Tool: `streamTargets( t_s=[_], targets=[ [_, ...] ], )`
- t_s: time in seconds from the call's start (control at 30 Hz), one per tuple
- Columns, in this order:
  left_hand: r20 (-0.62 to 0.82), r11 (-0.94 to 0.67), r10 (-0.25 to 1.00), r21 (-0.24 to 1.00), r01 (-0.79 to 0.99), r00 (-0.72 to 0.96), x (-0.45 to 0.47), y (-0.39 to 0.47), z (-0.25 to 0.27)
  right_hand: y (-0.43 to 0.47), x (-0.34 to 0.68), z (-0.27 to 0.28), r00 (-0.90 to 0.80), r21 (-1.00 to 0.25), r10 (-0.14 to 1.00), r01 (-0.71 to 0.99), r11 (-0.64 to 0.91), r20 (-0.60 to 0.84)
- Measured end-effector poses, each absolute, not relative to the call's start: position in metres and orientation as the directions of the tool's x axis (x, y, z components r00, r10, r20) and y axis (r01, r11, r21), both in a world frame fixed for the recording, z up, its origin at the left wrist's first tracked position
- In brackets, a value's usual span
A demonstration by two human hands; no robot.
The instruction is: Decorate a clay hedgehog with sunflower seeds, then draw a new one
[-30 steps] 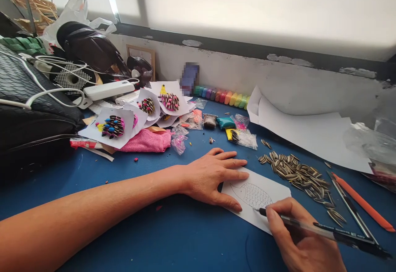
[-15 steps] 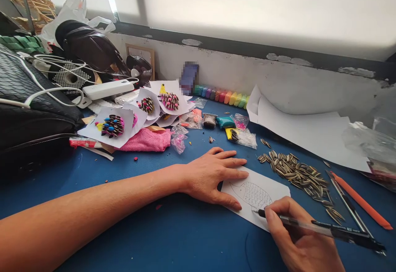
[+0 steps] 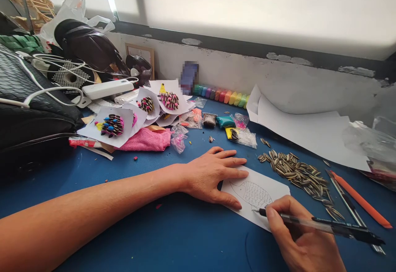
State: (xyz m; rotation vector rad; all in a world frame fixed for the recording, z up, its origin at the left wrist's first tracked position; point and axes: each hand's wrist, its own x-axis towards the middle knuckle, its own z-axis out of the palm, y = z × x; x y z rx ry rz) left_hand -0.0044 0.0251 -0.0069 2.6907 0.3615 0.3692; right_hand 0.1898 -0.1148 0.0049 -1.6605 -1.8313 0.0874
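My left hand (image 3: 213,175) lies flat with fingers spread, its thumb and fingertips pressing on the left side of a small white sheet of paper (image 3: 278,187). A rounded outline drawing (image 3: 255,193), filled with small marks, shows on that sheet. My right hand (image 3: 301,230) is closed around a black pen (image 3: 321,224), whose tip touches the paper at the lower edge of the drawing. Just beyond the paper's right side lies a heap of striped sunflower seeds (image 3: 297,171).
Another pen (image 3: 348,202) and an orange clay tool (image 3: 360,199) lie at the right. Behind stand large white sheets (image 3: 303,131) and a row of coloured clay (image 3: 222,95). Seed-decorated papers (image 3: 113,126) rest on a pink towel (image 3: 145,140) beside a black bag (image 3: 34,111).
Hardly anything differs. My right hand and the pen have shifted very slightly, the tip staying at the drawing's lower edge. My left hand holds its place.
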Motion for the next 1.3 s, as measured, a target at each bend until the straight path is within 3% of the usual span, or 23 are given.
streamTargets(
  t_s=[0.53,1.0,1.3],
  targets=[
    [0.193,-0.891,0.301,0.405,0.203,0.934,-0.0046,0.025,-0.0074,-0.116,0.1923,0.0054,-0.055,-0.389,0.891,0.887,0.251,0.45],
    [0.193,-0.887,0.301,0.416,0.2,0.934,-0.0042,0.025,-0.0059,-0.1157,0.1904,0.0045,0.031,-0.471,0.911,0.863,0.183,0.41],
    [0.191,-0.885,0.303,0.421,0.201,0.934,-0.0047,0.025,-0.0066,-0.1143,0.1931,0.0047,0.016,-0.446,0.911,0.875,0.187,0.412]
  ],
)
